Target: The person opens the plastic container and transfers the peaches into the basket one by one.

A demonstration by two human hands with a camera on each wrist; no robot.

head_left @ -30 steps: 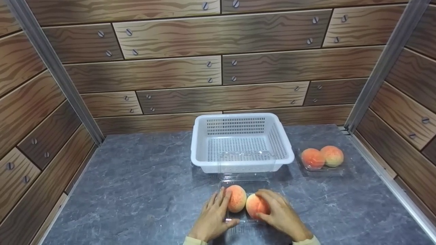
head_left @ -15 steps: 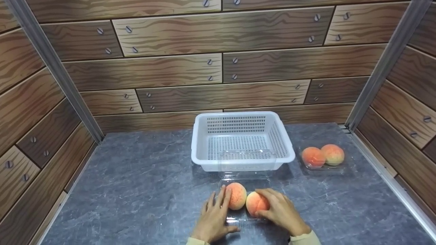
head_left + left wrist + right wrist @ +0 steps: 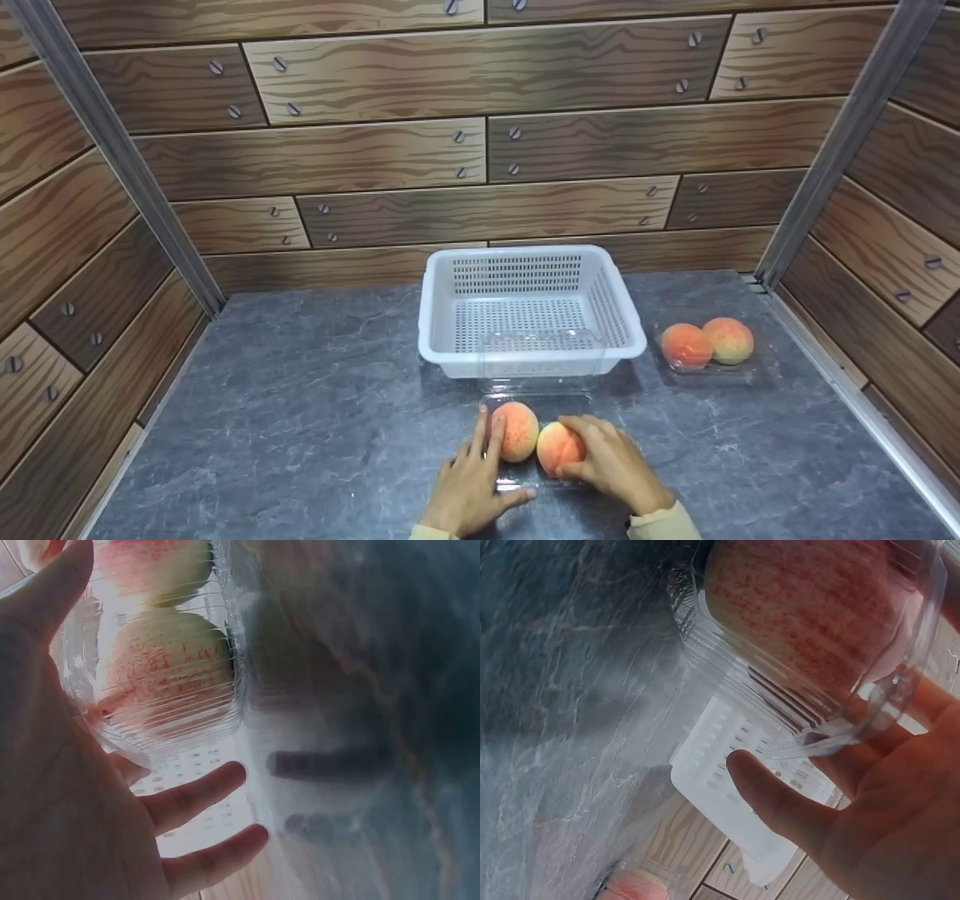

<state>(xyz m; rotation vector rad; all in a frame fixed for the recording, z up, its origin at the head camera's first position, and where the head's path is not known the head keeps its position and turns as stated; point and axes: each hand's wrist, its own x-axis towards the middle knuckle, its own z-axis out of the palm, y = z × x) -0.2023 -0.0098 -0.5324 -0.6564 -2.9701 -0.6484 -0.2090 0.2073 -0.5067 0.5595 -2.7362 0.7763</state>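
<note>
Two peaches sit side by side in a clear plastic clamshell box whose lid stands raised at the back. My left hand lies along the box's left side, fingers straight and spread, fingertips at the left peach. The left wrist view shows its thumb across the near side of the ribbed box. My right hand holds the right peach between thumb and fingers. In the right wrist view, that peach shows through the box wall, which partly hides the fingers.
Behind the clamshell stands a white perforated basket, overlapped by the raised lid. A second clear box with two more peaches rests at the right. Wood-patterned walls enclose the grey marbled table at the back and sides.
My left fingers have spread apart more beside the left peach. The right hand stays on the right peach, both barely shifting. The view has moved slightly.
</note>
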